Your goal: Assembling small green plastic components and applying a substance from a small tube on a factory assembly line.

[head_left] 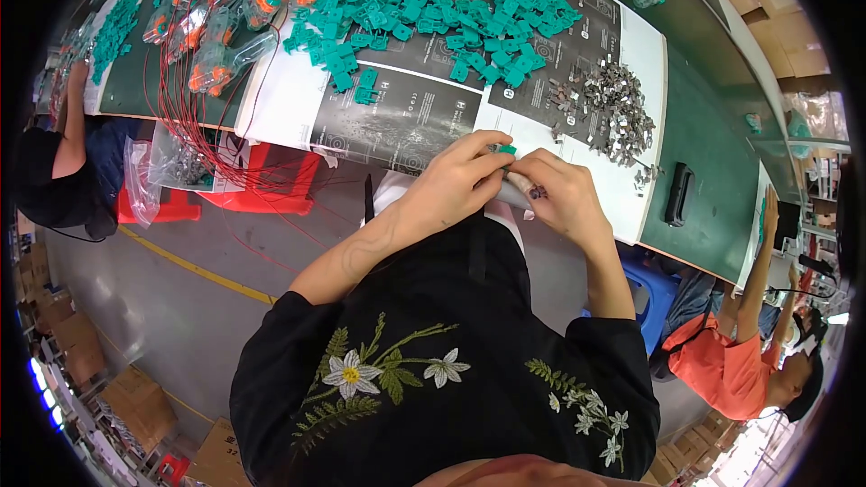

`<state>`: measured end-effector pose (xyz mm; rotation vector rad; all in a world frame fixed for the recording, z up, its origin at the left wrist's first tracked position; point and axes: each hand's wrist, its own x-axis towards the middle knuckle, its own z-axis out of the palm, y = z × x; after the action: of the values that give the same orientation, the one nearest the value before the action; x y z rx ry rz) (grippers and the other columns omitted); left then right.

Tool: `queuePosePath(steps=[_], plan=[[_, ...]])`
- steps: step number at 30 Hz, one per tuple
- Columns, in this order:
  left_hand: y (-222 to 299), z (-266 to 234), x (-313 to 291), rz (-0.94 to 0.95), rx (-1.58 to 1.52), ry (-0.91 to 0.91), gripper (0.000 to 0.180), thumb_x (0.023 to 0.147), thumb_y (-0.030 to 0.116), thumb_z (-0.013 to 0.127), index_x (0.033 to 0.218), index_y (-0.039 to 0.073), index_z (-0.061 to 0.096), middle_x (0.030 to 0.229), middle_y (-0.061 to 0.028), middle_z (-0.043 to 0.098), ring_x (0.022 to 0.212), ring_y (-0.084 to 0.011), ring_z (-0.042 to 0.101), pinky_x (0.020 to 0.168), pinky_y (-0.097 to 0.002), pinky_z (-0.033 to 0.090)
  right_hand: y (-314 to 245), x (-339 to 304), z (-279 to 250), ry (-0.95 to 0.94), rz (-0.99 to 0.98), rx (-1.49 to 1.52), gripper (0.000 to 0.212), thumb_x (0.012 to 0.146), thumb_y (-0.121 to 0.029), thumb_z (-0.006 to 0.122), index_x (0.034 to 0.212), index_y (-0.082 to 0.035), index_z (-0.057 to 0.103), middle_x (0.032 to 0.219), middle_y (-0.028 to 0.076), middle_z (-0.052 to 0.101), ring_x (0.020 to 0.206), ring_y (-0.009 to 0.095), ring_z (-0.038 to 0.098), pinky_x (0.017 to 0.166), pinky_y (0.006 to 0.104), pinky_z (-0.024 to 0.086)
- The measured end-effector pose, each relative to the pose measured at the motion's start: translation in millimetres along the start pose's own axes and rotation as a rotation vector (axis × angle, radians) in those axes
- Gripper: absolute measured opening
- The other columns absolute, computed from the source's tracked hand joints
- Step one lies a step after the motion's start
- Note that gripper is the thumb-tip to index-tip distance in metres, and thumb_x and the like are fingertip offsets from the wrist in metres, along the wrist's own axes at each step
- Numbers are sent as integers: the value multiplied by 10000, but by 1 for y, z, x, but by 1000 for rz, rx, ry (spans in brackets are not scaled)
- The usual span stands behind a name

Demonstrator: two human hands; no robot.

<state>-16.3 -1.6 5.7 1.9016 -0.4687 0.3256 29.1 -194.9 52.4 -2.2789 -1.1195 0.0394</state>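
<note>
At the table's near edge, my left hand (465, 173) pinches a small green plastic part (506, 150) between thumb and fingers. My right hand (561, 191) is closed right beside it, its fingertips meeting the part. Small dark pieces (538, 192) show in the curl of my right fingers; their kind is too small to make out. Beyond my hands lies a large heap of green plastic parts (424, 0), with one loose green part (365, 87) nearer me. To the right of the heap spreads a pile of small metal pieces (621, 108).
Clear plastic housings with orange rings (216, 72) lie at the left, their red wires (176, 126) hanging over the edge. A black handle-shaped object (680, 195) rests on the green tabletop (713, 234). A person in orange (722, 361) sits at right, another in black (59, 171) at left.
</note>
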Motion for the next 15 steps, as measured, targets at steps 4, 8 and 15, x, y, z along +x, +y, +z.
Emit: queuePosePath(steps=[4, 8, 15], plan=[[1, -3, 1, -4, 19, -4, 172, 764, -5, 669, 935, -20, 670, 1133, -98, 596, 866, -251, 610, 748, -356, 521, -2, -1, 1, 9, 28, -22, 289, 683, 28, 659, 959, -57, 663, 894, 60, 655, 712, 274, 651, 589, 337, 517], [-2, -5, 5, 124, 159, -21, 160, 746, 5, 678, 905, -10, 677, 1111, -76, 606, 926, -259, 591, 780, -366, 516, -7, 0, -1, -20, 24, -77, 287, 684, 26, 648, 959, -55, 656, 891, 61, 648, 710, 275, 649, 588, 346, 517], [-1, -9, 7, 156, 212, 8, 123, 735, 21, 688, 855, -6, 676, 1090, -73, 621, 993, -268, 561, 803, -366, 512, -7, 1, 1, -48, 19, -142, 320, 666, 21, 632, 976, -57, 640, 917, 63, 636, 710, 283, 646, 595, 367, 516]])
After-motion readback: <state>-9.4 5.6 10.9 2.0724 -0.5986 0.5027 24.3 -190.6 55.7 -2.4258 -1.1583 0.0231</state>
